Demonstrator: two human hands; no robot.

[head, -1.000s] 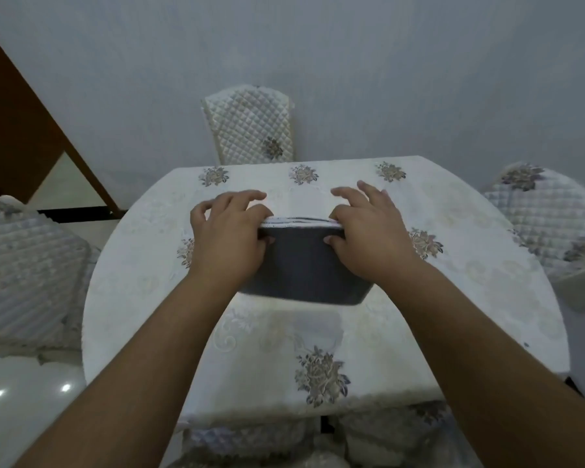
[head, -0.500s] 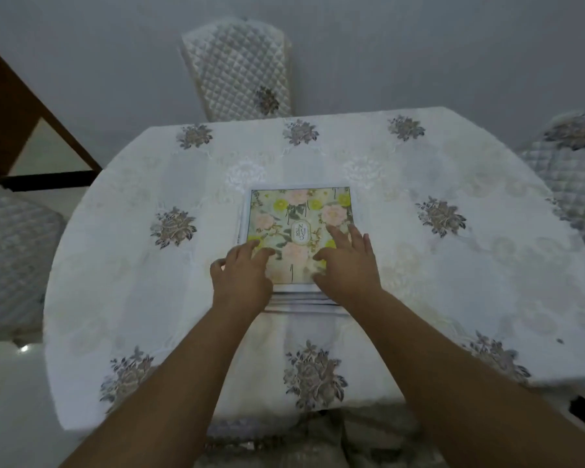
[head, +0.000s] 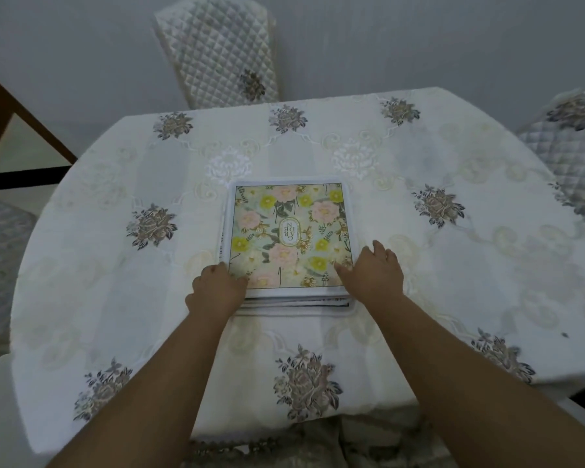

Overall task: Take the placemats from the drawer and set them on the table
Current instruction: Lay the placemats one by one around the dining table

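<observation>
A stack of square placemats lies flat in the middle of the table. The top one is white-edged with pink and yellow flowers. My left hand is curled around the stack's near left corner, thumb on top. At the near right corner, my right hand has its thumb on the top mat and its fingers along the right edge. The lower mats show only as thin edges at the front.
A white embroidered cloth with grey flower motifs covers the table. Quilted chairs stand behind it, at the right and at the left. A dark wooden frame leans at the far left.
The stack, held upright above the table a second ago, now lies flat on it. My hands have slid from its top to the two near corners.
</observation>
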